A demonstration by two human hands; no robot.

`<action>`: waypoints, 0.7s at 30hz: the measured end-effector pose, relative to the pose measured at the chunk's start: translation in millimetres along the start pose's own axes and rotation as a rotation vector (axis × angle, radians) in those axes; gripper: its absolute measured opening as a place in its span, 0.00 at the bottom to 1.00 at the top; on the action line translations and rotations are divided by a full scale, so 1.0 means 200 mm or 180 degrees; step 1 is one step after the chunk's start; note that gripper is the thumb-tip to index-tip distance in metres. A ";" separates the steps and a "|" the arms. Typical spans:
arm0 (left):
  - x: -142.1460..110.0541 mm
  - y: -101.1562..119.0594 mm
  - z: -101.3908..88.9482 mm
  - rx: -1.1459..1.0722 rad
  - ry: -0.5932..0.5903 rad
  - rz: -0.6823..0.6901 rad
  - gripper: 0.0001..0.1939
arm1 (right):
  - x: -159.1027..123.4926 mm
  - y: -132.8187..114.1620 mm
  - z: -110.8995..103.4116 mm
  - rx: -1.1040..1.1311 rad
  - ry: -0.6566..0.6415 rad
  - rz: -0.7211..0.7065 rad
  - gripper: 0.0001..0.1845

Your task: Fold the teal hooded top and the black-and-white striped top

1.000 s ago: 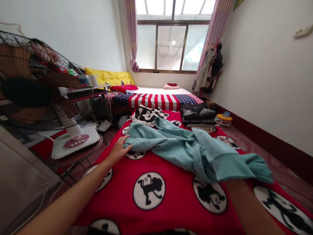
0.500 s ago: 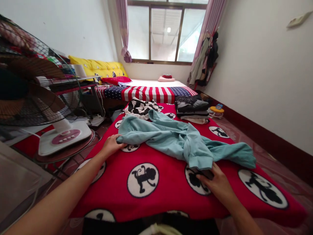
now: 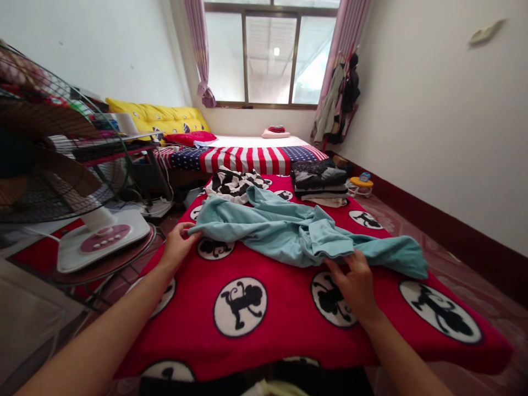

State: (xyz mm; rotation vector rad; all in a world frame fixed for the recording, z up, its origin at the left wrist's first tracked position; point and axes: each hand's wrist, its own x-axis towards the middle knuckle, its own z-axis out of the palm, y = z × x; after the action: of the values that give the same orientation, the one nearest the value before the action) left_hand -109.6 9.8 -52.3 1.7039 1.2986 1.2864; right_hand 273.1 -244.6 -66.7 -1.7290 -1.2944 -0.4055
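Observation:
A teal long-sleeved top (image 3: 268,223) lies loosely spread and wrinkled across the red blanket (image 3: 284,313) with its round monkey prints. My left hand (image 3: 179,239) pinches the top's left edge between thumb and fingers. On the right, my right hand (image 3: 352,278) has its fingers closed on the ribbed cuff of a sleeve folded over the body; part of the grip is hidden behind the cloth. Another teal length stretches to the right, beyond my right hand. Just behind the top sits a crumpled black-and-white patterned garment (image 3: 233,184).
A stack of folded dark clothes (image 3: 319,181) stands at the far right of the blanket. To the left, a large fan (image 3: 103,231) rests on a round stool. Beyond is a bed with a flag-striped cover (image 3: 243,159). A small yellow stool (image 3: 362,181) stands by the right wall.
My right hand has moved away from me and slightly left, carrying the cuff with it, so the sleeve lies shorter over the body. My left hand keeps its hold; the view has shifted slightly.

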 end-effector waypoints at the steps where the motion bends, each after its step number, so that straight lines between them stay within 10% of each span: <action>1: 0.00 0.01 0.01 -0.0083 0.0048 0.0081 0.26 | 0.00 -0.01 0.00 0.0032 0.0067 -0.0050 0.21; 6: -0.02 0.08 0.05 0.0091 -0.0322 0.0244 0.33 | -0.02 -0.04 0.04 -0.0079 -0.0677 -0.0229 0.35; 12: -0.06 0.10 0.04 0.1213 -0.0525 0.0576 0.18 | -0.01 -0.02 0.04 -0.0113 -0.1033 0.0282 0.16; 21: 0.09 0.29 -0.33 0.0882 0.0011 0.0633 0.17 | 0.27 0.15 -0.32 0.0246 -0.0536 0.0796 0.19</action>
State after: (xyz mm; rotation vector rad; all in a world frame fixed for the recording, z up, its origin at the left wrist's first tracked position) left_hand -152.9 3.5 26.2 2.0683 1.3892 1.2645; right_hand 336.9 -266.0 -7.3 -1.8617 -1.1741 -0.0661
